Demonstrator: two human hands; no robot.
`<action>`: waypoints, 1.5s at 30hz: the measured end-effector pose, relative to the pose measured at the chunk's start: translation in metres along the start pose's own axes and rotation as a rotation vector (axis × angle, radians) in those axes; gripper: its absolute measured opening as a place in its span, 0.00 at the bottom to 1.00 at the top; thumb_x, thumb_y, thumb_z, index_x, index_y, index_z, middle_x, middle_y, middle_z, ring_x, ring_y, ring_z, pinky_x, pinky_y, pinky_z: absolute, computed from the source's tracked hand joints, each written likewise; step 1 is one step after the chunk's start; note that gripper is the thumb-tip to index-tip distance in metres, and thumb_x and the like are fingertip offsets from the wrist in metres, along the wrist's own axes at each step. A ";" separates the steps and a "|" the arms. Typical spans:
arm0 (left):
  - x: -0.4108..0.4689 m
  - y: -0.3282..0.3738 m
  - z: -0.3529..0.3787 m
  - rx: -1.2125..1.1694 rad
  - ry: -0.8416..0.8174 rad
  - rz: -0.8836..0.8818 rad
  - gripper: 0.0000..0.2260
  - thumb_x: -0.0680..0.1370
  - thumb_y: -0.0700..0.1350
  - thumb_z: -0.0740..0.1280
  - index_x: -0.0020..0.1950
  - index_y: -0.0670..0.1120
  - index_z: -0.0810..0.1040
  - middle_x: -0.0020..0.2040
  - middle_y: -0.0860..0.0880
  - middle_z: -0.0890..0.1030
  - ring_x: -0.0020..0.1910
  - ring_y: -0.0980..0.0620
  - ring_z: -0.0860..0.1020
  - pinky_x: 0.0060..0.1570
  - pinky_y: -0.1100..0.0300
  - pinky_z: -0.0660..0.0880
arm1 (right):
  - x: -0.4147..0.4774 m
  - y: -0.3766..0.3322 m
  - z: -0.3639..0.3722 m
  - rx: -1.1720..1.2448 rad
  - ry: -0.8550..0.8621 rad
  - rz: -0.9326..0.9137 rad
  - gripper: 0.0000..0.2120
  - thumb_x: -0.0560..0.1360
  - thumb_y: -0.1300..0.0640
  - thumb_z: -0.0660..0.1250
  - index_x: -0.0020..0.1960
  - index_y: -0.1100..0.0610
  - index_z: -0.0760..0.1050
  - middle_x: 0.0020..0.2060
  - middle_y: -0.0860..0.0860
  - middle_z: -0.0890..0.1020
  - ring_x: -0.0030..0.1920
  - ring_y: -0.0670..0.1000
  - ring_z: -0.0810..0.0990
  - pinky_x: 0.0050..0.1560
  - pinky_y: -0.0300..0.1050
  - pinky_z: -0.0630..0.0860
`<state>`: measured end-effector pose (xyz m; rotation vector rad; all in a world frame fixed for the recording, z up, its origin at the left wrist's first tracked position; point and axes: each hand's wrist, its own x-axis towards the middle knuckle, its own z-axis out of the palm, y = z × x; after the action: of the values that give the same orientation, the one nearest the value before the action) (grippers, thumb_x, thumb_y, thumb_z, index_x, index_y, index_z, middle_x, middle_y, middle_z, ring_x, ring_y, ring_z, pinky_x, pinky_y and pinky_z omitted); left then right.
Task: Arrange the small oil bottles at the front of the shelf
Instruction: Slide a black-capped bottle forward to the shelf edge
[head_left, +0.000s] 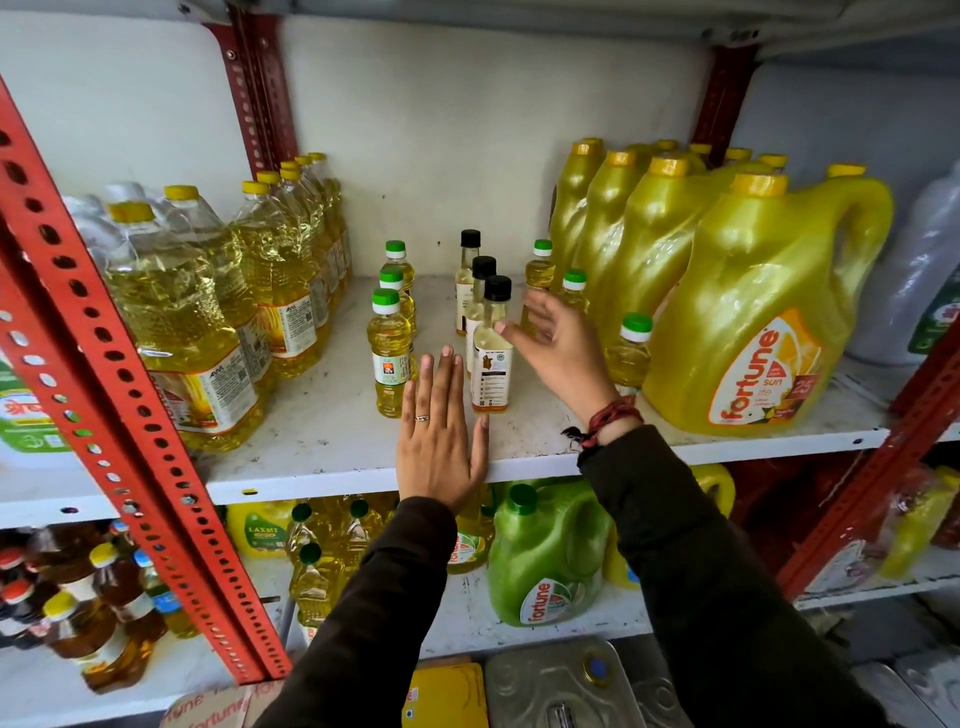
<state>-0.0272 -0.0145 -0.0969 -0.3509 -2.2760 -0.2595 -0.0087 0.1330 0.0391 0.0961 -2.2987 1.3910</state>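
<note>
Small oil bottles stand in three rows on the white shelf (332, 457). A green-capped row (388, 358) is on the left, a black-capped row (491, 364) in the middle, and another green-capped row (629, 353) on the right. My left hand (439, 441) lies flat and open at the shelf's front edge, between the front green-capped and front black-capped bottles. My right hand (563, 353) hovers open between the middle and right rows, its fingertips at the shoulder of the front black-capped bottle, gripping nothing.
Tall clear oil bottles (202, 332) crowd the shelf's left side. Large yellow Fortune jugs (753, 322) fill the right. A red perforated upright (104, 322) crosses the left foreground. The lower shelf holds a green jug (550, 561) and more bottles.
</note>
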 end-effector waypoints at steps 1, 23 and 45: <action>0.000 0.000 0.000 0.001 0.007 -0.002 0.33 0.85 0.56 0.50 0.85 0.40 0.52 0.85 0.42 0.51 0.85 0.44 0.47 0.83 0.49 0.41 | 0.006 0.002 0.006 0.003 -0.028 0.032 0.31 0.74 0.53 0.73 0.73 0.59 0.68 0.72 0.55 0.74 0.71 0.52 0.73 0.72 0.48 0.71; -0.001 0.001 -0.001 -0.013 0.014 -0.013 0.32 0.84 0.55 0.49 0.85 0.39 0.53 0.85 0.42 0.52 0.85 0.45 0.48 0.83 0.49 0.42 | 0.026 0.018 0.028 -0.139 0.161 0.056 0.24 0.64 0.45 0.80 0.53 0.55 0.78 0.48 0.49 0.83 0.47 0.48 0.81 0.49 0.42 0.78; -0.001 0.000 0.001 -0.043 0.053 -0.013 0.31 0.84 0.52 0.52 0.85 0.40 0.53 0.85 0.42 0.53 0.85 0.46 0.47 0.83 0.50 0.41 | 0.009 0.014 0.021 -0.203 0.125 -0.114 0.12 0.72 0.50 0.74 0.51 0.56 0.84 0.45 0.52 0.87 0.46 0.51 0.85 0.51 0.54 0.83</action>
<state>-0.0275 -0.0141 -0.0981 -0.3476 -2.2238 -0.3215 -0.0280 0.1232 0.0227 0.0732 -2.2780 1.0717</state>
